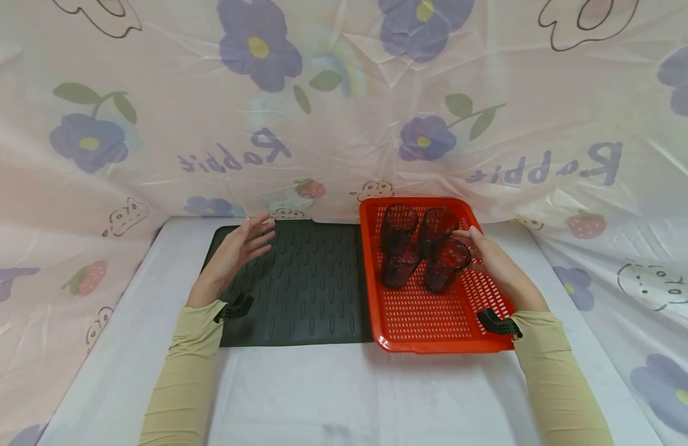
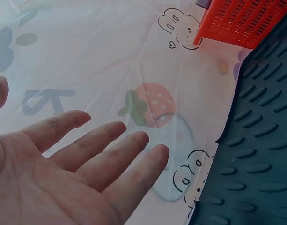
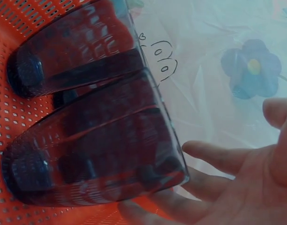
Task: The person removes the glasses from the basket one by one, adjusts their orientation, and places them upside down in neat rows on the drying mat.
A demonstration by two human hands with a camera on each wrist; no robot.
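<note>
Several dark purple, see-through drinking glasses (image 1: 399, 267) stand close together in a red plastic basket (image 1: 422, 344). My right hand (image 1: 491, 257) is beside the front right glass (image 1: 443, 272). In the right wrist view its fingers (image 3: 213, 187) reach along that glass (image 3: 96, 145) near the rim, partly hidden behind it, while the thumb stays apart. Over the left part of a dark ribbed mat (image 1: 304, 285) hovers my left hand (image 1: 243, 248), holding nothing. The left wrist view shows its palm and loosely spread fingers (image 2: 129, 159).
The mat lies against the basket's left side on a white tabletop (image 1: 299, 390). Behind both hangs a printed curtain (image 1: 332, 136) with flowers and rabbits, which also closes off the left and right sides. Each wrist wears a black band (image 1: 496, 323).
</note>
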